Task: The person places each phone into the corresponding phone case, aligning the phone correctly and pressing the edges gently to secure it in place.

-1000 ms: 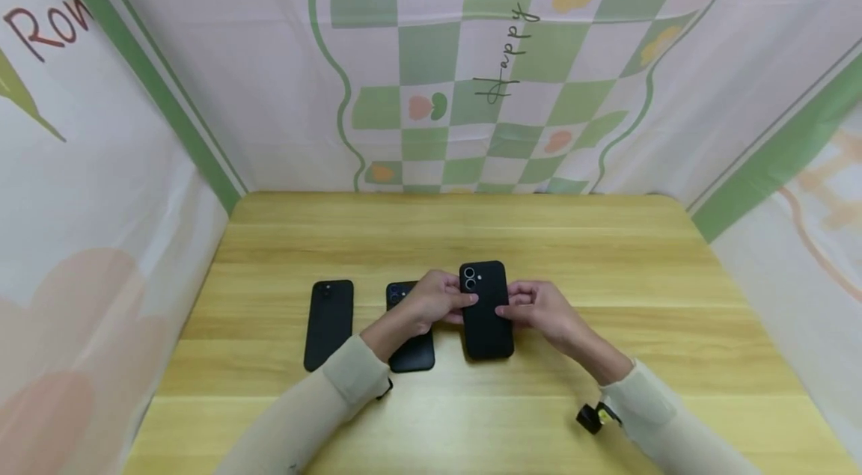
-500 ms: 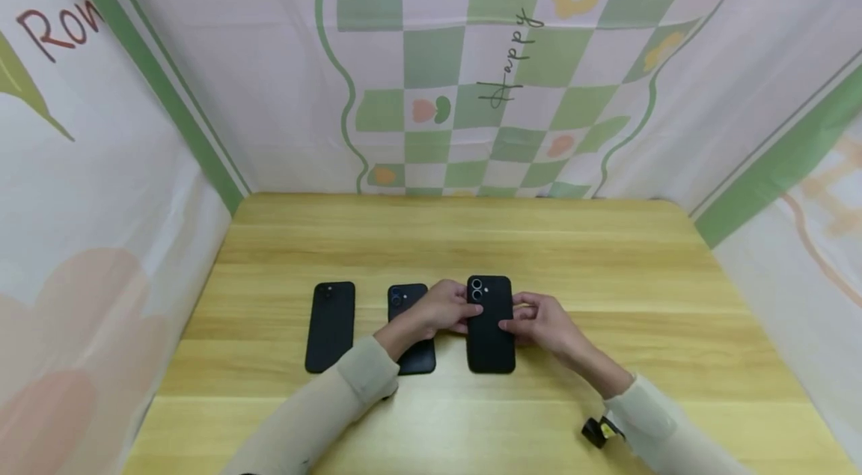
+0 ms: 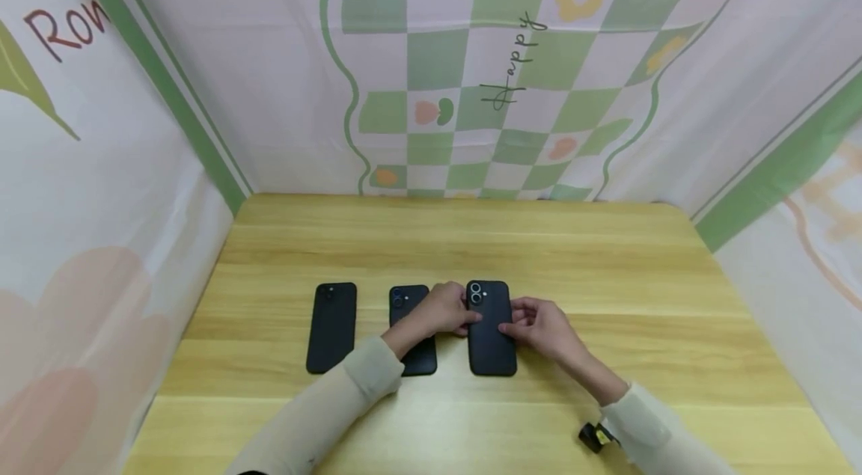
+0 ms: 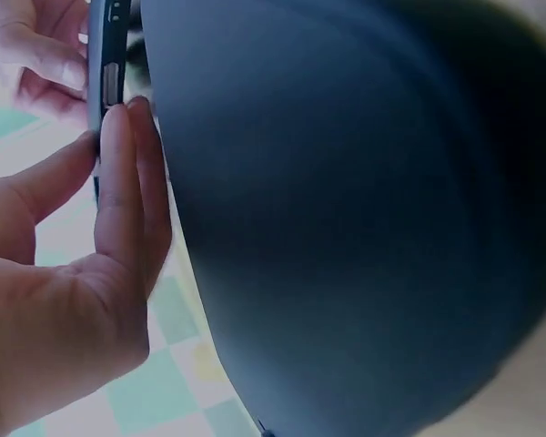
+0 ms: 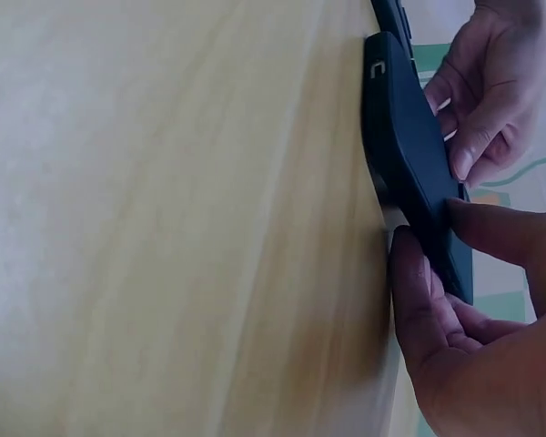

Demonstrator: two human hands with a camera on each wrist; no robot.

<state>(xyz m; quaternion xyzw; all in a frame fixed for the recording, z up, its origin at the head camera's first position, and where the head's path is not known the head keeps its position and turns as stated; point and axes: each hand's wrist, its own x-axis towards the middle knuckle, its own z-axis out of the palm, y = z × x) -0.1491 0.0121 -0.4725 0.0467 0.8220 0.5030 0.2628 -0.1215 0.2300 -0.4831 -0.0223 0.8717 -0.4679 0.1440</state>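
Observation:
A black phone with two ringed camera lenses lies back side up between my hands in the head view. My left hand pinches its left edge, thumb on the back. On the opposite edge my right hand grips it, thumb on top and fingers under the side. In the right wrist view the phone shows its port end, close to the tabletop. A second black phone lies just left, partly hidden under my left wrist; in the left wrist view a large dark surface fills the foreground.
A third black phone lies flat farther left, its lower end near my left sleeve. The wooden table meets a patterned cloth at the back. A small black device hangs by my right cuff.
Both hands have brought the phone lower and slightly nearer to me, and it now lies flatter. The other two phones have stayed in place.

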